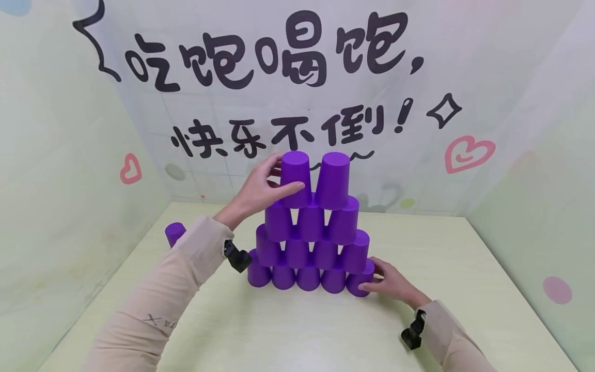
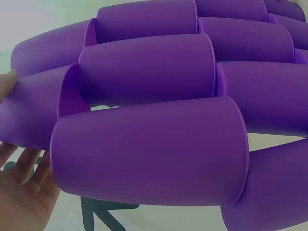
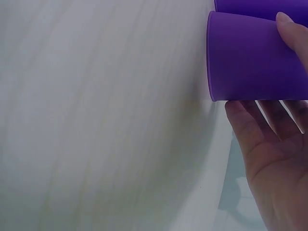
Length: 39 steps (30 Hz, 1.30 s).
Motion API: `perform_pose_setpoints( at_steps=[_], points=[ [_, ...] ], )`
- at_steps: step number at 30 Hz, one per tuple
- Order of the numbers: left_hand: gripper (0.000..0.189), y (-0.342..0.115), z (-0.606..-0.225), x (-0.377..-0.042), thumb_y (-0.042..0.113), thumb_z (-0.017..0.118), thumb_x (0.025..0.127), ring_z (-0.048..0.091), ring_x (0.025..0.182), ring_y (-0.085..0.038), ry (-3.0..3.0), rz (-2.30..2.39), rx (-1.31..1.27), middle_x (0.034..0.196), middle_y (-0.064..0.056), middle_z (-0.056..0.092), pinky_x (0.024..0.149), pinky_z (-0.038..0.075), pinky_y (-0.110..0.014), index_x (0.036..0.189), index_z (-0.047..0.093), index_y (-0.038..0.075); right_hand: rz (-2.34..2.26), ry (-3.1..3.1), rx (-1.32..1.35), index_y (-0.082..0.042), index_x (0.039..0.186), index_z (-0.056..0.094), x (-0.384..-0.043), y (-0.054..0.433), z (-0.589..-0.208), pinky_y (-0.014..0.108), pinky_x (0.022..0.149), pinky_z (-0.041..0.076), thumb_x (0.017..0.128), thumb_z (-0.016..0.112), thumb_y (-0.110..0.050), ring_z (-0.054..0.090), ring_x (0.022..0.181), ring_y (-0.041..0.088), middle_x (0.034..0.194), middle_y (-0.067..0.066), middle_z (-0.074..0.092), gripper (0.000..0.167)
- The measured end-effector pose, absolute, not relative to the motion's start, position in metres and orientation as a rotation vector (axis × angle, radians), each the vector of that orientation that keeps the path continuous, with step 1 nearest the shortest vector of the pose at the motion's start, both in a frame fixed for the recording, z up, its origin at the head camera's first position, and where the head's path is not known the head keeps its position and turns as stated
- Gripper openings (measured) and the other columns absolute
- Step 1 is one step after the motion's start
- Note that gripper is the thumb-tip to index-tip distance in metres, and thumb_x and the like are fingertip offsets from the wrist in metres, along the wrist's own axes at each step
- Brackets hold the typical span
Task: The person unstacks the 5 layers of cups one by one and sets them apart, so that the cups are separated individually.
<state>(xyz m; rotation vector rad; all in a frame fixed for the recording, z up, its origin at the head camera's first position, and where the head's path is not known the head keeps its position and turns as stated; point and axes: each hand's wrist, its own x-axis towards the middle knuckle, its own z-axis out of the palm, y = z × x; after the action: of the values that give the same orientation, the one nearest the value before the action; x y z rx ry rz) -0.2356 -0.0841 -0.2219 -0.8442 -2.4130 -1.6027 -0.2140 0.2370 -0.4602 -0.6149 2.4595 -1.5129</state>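
Purple cups stand upside down in a stepped pyramid [image 1: 310,217], with several in the bottom row and two at the top. My left hand [image 1: 260,186] holds the top row's left cup [image 1: 295,170], thumb across its front and fingers round its far left side. Beside it stands the top row's right cup [image 1: 333,181]. Low at the right end, my right hand [image 1: 392,283] grips the bottom row's last cup [image 1: 357,281] between thumb and fingers. The right wrist view shows this cup [image 3: 255,57] with the thumb on one side and fingertips along the other.
One more purple cup [image 1: 174,233] is on the pale table [image 1: 297,330] to the left, partly hidden by my left sleeve [image 1: 186,263]. A printed backdrop [image 1: 297,103] with dark lettering hangs behind the table, and pale side walls stand left and right.
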Motion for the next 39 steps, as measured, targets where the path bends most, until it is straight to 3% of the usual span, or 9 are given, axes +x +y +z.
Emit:
perform_pose_setpoints(
  at_steps=[8,16,21,29,39],
  points=[
    [0.056,-0.098,-0.229,-0.258,0.029,0.069,0.076,0.053,0.094,-0.017,-2.359,-1.646,-0.786,0.105,-0.003,0.054,0.076,0.047,-0.034,0.125,0.046,0.017,-1.519,2.453,-0.628,-0.001,0.117,0.048,-0.213,0.236,-0.461,0.025,0.083,0.046,0.075,0.071,-0.017,0.054,0.097,0.025,0.108,0.013,0.056,0.051],
    [0.053,-0.118,-0.203,-0.238,0.016,0.066,0.079,0.052,0.094,-0.022,-2.318,-1.587,-0.728,0.106,-0.011,0.054,0.079,0.044,-0.036,0.126,0.044,0.006,-1.514,2.458,-0.632,-0.001,0.119,0.047,-0.213,0.236,-0.461,0.026,0.083,0.046,0.075,0.071,-0.018,0.053,0.099,0.027,0.109,0.013,0.056,0.053],
    [0.054,-0.142,-0.202,-0.241,0.021,0.067,0.078,0.052,0.094,-0.019,-2.332,-1.526,-0.651,0.108,-0.009,0.054,0.077,0.044,-0.034,0.126,0.044,0.009,-1.521,2.457,-0.633,-0.001,0.119,0.047,-0.212,0.237,-0.46,0.026,0.083,0.046,0.075,0.071,-0.018,0.053,0.098,0.027,0.109,0.013,0.056,0.052],
    [0.057,-0.185,-0.223,-0.25,0.027,0.066,0.08,0.05,0.095,-0.017,-2.351,-1.487,-0.504,0.111,-0.006,0.052,0.074,0.045,-0.028,0.128,0.04,0.012,-1.52,2.466,-0.627,0.0,0.118,0.047,-0.212,0.237,-0.458,0.026,0.082,0.047,0.075,0.071,-0.018,0.054,0.097,0.025,0.108,0.013,0.056,0.053],
    [0.066,-0.233,-0.289,-0.26,0.039,0.063,0.08,0.047,0.102,-0.021,-2.461,-1.437,-0.276,0.116,-0.009,0.05,0.082,0.041,-0.036,0.133,0.035,0.012,-1.516,2.469,-0.635,0.0,0.118,0.047,-0.213,0.237,-0.459,0.026,0.082,0.047,0.075,0.071,-0.018,0.054,0.096,0.024,0.108,0.013,0.056,0.053]
  ],
)
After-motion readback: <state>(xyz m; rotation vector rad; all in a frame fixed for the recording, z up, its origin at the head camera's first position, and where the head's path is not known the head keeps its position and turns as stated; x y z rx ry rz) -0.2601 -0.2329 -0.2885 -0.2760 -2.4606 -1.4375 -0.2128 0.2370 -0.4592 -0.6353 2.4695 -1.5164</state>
